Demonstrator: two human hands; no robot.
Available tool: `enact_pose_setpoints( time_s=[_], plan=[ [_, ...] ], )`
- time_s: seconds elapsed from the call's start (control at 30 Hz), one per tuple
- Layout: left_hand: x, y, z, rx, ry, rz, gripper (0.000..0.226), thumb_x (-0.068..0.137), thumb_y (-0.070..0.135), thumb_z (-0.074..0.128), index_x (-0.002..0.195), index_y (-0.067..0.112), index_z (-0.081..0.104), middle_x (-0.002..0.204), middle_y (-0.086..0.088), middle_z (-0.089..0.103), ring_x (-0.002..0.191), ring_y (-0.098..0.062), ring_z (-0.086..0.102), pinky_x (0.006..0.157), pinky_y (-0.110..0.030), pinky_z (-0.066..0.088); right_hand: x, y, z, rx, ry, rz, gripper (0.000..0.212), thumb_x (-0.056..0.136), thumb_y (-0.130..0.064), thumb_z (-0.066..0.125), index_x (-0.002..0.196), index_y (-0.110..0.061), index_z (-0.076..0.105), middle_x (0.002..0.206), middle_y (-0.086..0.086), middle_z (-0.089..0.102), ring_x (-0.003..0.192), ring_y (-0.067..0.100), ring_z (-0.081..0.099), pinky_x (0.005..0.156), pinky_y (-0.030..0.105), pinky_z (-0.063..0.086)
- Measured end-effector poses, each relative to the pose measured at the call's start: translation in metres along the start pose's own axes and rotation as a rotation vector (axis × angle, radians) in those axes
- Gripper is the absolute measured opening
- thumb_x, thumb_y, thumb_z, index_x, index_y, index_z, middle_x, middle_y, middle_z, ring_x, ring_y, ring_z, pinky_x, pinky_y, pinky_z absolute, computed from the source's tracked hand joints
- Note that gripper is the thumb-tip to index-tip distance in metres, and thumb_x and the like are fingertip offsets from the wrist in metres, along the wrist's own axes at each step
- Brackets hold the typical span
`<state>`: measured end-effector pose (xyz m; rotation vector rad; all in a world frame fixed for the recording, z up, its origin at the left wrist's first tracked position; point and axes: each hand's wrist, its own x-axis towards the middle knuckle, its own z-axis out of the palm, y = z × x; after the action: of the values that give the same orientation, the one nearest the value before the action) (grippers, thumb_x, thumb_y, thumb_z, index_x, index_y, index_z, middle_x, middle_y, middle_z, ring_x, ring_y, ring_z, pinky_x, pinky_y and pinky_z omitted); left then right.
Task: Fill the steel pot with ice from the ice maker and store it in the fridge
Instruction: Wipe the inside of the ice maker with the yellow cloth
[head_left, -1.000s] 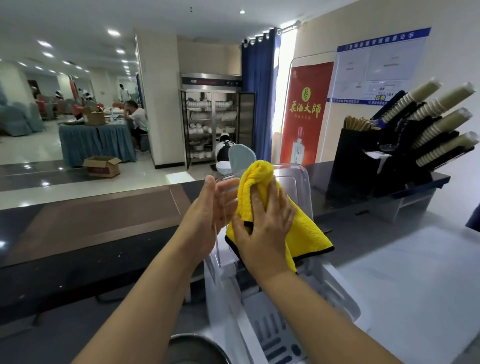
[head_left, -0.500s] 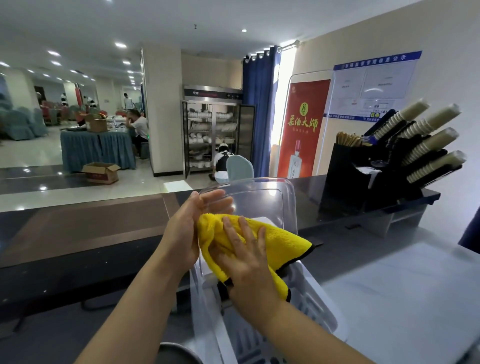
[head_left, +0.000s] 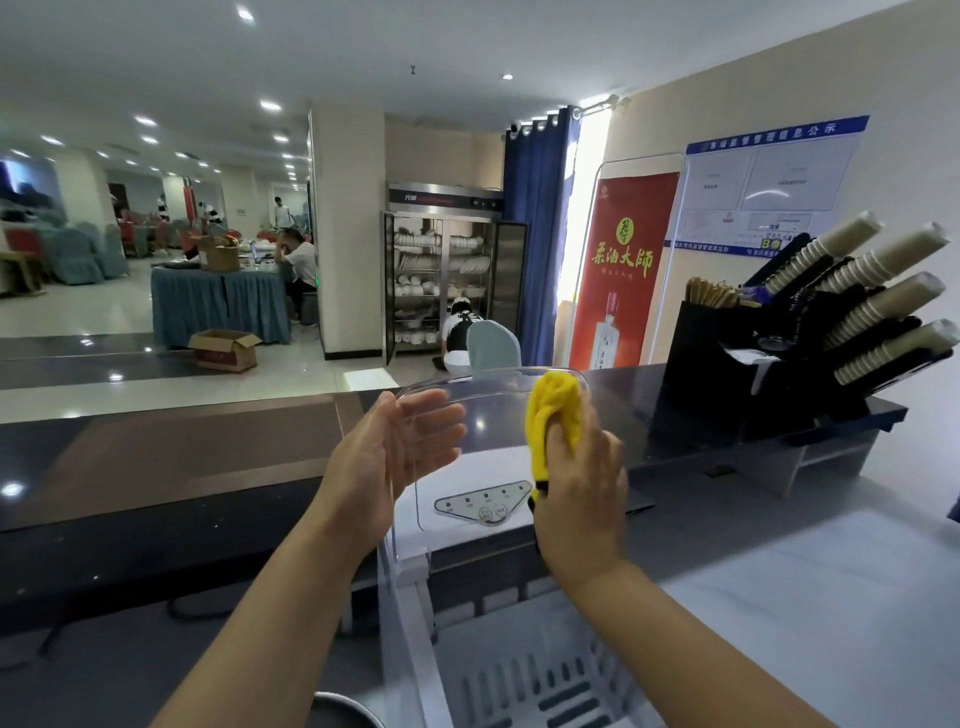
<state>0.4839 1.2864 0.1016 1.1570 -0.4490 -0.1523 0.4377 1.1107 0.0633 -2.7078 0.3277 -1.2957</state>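
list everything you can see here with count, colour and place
lid: 1, clear, raised over ice maker
ice maker: 1, white, front centre
cloth: 1, yellow, against lid
pot: 1, steel, bottom edge, left of ice maker
counter: 1, dark, across middle
rack: 1, black, right
cup stacks: 4, pale, in rack
banner: 1, red, behind counter
curtain: 1, blue, left of banner
cabinet: 1, steel, left of curtain
box: 1, brown, floor, left
left hand: 1, flat, at lid's left side
right hand: 1, grips cloth
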Motion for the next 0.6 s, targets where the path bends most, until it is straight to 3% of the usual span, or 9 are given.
enact_pose_setpoints(
  time_s=[0.2, 0.4, 0.6],
  plan=[
    [0.000, 0.002, 0.001, 0.025, 0.024, -0.013, 0.056, 0.102, 0.038, 0.018, 0.121, 0.003, 0.058, 0.114, -0.015, 0.068, 0.107, -0.029, 0.065, 0.092, -0.043, 0.050, 0.031, -0.015, -0.008, 0.040, -0.038, 0.091, 0.063, 0.058, 0.004, 0.074, 0.117, -0.010, 0.058, 0.141, 0.012, 0.048, 0.106, 0.038, 0.054, 0.074, 0.046, 0.048],
    [0.002, 0.002, 0.004, 0.015, 0.044, -0.028, 0.058, 0.102, 0.040, 0.017, 0.120, 0.004, 0.058, 0.115, -0.016, 0.068, 0.109, -0.030, 0.064, 0.093, -0.044, 0.048, 0.017, -0.042, -0.010, 0.045, 0.029, -0.223, 0.073, 0.047, 0.003, 0.071, 0.117, -0.014, 0.058, 0.133, 0.008, 0.057, 0.094, 0.032, 0.061, 0.066, 0.042, 0.050],
    [0.003, -0.001, 0.002, -0.053, 0.171, -0.084, 0.047, 0.099, 0.042, 0.034, 0.112, 0.008, 0.064, 0.102, -0.013, 0.073, 0.098, -0.022, 0.069, 0.083, -0.036, 0.052, -0.005, -0.074, -0.004, 0.019, 0.014, -0.463, 0.057, 0.071, -0.018, 0.060, 0.127, -0.019, 0.050, 0.139, 0.003, 0.053, 0.106, 0.027, 0.054, 0.070, 0.041, 0.050]
  ],
)
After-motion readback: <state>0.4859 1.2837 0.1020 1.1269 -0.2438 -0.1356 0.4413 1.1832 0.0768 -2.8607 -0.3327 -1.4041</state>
